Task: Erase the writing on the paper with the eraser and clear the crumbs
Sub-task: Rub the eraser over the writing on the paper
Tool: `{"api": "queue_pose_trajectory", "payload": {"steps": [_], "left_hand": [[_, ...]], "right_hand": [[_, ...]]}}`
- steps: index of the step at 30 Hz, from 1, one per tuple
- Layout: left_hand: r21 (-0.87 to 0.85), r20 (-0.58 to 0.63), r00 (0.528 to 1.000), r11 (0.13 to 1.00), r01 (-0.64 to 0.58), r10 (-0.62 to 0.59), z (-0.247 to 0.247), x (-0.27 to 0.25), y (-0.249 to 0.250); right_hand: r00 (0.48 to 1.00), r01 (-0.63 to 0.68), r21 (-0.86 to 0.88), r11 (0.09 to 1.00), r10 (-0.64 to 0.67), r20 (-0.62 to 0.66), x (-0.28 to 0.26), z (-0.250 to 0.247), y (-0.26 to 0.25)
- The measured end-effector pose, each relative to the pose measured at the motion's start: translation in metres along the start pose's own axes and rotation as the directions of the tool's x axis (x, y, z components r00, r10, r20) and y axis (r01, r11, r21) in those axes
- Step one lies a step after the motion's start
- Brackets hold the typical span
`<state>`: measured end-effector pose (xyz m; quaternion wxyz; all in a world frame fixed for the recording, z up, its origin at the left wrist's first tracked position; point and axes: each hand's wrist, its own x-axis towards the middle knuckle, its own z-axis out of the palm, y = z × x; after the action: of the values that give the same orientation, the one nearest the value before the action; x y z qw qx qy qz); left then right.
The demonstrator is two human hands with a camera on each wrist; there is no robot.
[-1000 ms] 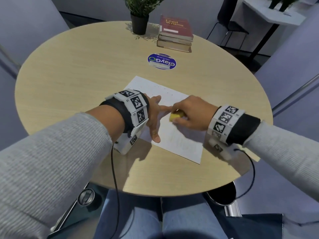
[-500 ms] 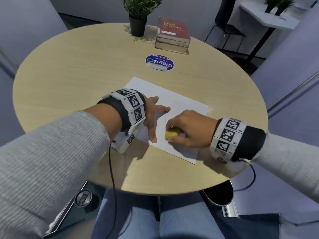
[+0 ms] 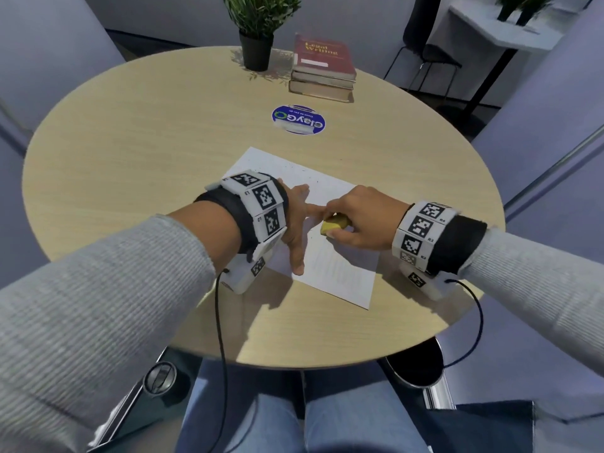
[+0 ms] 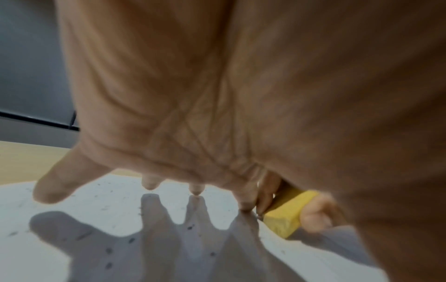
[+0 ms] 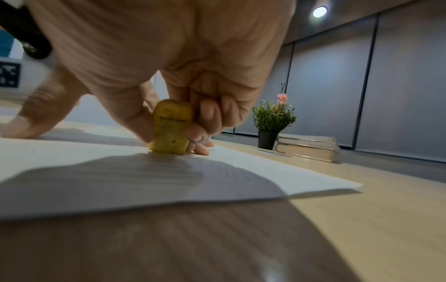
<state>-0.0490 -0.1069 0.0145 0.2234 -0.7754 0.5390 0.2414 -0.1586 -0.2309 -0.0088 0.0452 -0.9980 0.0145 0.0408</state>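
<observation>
A white sheet of paper [image 3: 340, 276] lies on the round wooden table [image 3: 163, 152], with faint pencil lines on its near half. My right hand [image 3: 356, 220] pinches a yellow eraser [image 3: 332, 225] between thumb and fingers, its end standing on the paper [image 5: 72, 171]. The eraser [image 5: 171, 127] is upright in the right wrist view. My left hand [image 3: 295, 223] lies spread with straight fingers on the sheet's left side, index tip close to the eraser [image 4: 287, 213]. Dark eraser crumbs [image 4: 108, 250] dot the paper [image 4: 101, 208] under the left hand.
At the table's far side stand a potted plant [image 3: 258, 34] and a stack of books [image 3: 323, 68]. A blue round sticker [image 3: 298, 120] lies between them and the sheet. A black chair [image 3: 425, 57] stands beyond the table.
My right hand with the eraser slid toward me along the paper, then back away to near the left index finger. The left hand stayed pressed on the sheet.
</observation>
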Motion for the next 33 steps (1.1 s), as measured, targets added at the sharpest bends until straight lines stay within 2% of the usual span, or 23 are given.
{"api": "queue_pose_trajectory", "payload": {"steps": [3,7,10,13,17,19,22,24,27,29,31,33], "left_hand": [[-0.017,0.053,0.999,1.0,-0.006,0.007,-0.001,0.001,0.001],[0.044,0.033,0.999,0.999,-0.009,0.008,-0.001,-0.001,0.003],[0.042,0.021,1.0,0.999,-0.018,0.017,0.0,0.0,0.003],[0.034,0.015,1.0,0.999,-0.013,0.012,0.001,0.001,0.002],[0.044,0.012,1.0,0.999,-0.015,0.014,0.001,-0.001,0.003],[0.033,0.012,1.0,0.999,-0.017,0.017,0.0,-0.003,0.003],[-0.002,0.03,0.999,1.0,-0.012,0.012,-0.001,-0.003,0.003],[0.016,0.035,0.999,1.0,-0.004,0.004,-0.001,-0.002,0.004],[0.023,0.027,1.0,1.0,0.0,0.0,-0.001,-0.002,0.003],[0.011,0.034,0.999,1.0,0.01,-0.01,-0.002,-0.002,0.003],[-0.027,0.047,0.999,1.0,0.01,-0.009,0.001,0.0,0.001],[-0.059,0.033,0.999,0.998,-0.006,0.008,0.003,0.0,0.001]], "right_hand": [[1.0,-0.005,-0.018,1.0,0.005,0.009,-0.001,0.004,0.003],[0.999,-0.052,-0.006,0.999,0.052,0.002,-0.005,0.001,-0.005],[0.998,0.051,0.009,0.999,-0.052,0.035,-0.016,0.003,-0.027],[0.977,0.16,0.067,0.985,-0.168,0.132,-0.027,0.002,-0.047],[0.999,0.031,0.053,0.998,-0.032,0.025,-0.012,-0.009,-0.021],[0.999,0.049,0.03,0.998,-0.049,0.023,-0.013,-0.007,-0.025],[0.974,0.186,0.092,0.978,-0.196,0.116,-0.026,0.0,-0.05],[0.981,0.14,0.101,0.985,-0.152,0.121,-0.023,-0.003,-0.042],[1.0,0.02,0.059,0.998,-0.021,0.021,-0.012,-0.008,-0.018],[0.998,0.051,0.085,0.995,-0.054,0.038,-0.017,-0.006,-0.027],[0.982,0.142,0.149,0.979,-0.158,0.106,-0.026,-0.002,-0.046],[0.983,0.113,0.166,0.98,-0.134,0.122,-0.025,-0.006,-0.043]]}}
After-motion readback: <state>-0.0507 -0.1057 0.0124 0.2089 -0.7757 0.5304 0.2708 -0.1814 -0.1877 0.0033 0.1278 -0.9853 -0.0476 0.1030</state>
